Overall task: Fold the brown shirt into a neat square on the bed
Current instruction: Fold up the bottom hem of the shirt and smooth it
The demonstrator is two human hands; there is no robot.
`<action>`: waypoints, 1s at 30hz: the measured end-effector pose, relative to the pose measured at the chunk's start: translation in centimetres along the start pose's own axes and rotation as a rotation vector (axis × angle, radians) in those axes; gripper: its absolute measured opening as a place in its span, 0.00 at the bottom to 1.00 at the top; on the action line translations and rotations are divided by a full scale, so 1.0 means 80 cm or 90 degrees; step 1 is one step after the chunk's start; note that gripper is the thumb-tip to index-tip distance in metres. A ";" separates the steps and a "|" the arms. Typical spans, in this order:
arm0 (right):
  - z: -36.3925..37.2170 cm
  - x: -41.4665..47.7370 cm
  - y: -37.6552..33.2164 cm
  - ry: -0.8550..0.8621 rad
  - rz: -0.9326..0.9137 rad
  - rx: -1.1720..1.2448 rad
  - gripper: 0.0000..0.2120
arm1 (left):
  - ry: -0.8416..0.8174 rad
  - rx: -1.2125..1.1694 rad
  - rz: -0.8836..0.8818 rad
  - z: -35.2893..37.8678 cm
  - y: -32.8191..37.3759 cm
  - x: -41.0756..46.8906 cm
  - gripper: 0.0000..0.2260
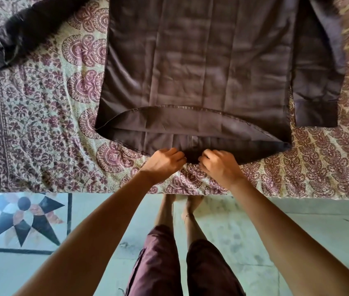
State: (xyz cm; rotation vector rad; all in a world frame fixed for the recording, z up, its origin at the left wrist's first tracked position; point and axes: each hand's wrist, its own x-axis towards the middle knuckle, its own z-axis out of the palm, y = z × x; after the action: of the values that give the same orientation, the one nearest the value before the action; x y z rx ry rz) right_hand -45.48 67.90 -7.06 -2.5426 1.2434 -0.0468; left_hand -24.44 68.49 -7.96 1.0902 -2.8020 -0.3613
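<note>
Both hands at shirt hem

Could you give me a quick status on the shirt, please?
Both hands, left and right, pinch the shirt hem. Shirt flat on bed, unfolded. Nothing in the way.

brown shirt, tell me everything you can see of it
The brown shirt lies spread flat on the patterned bedsheet, hem toward the person. It looks like thin, smooth, creased woven cloth. One sleeve stretches out left, the other hangs down on the right. The top layer's hem curves open. Left hand and right hand pinch the lower hem's middle.
</note>
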 end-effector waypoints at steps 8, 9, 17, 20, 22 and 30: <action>-0.001 -0.003 0.001 -0.017 -0.001 0.007 0.11 | 0.003 -0.032 -0.036 -0.005 0.014 0.006 0.05; 0.001 -0.003 -0.001 -0.011 0.010 0.005 0.10 | 0.006 -0.031 -0.043 -0.004 0.017 0.006 0.05; 0.002 -0.003 -0.003 0.096 0.103 0.161 0.06 | 0.043 -0.052 -0.113 0.010 0.024 0.000 0.03; -0.006 -0.005 -0.011 0.130 0.124 0.214 0.03 | 0.044 -0.021 -0.116 0.010 0.026 0.005 0.04; -0.007 -0.002 -0.019 0.130 0.128 0.239 0.04 | 0.068 -0.014 -0.127 0.008 0.029 0.011 0.06; 0.008 -0.005 -0.010 0.019 0.114 0.165 0.09 | 0.101 -0.079 -0.238 0.022 0.037 -0.006 0.04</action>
State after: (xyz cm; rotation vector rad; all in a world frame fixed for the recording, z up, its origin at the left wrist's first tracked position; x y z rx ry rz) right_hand -45.01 68.81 -7.42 -2.2104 1.3741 -0.1930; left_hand -26.35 71.25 -8.88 1.5377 -2.3973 -0.4529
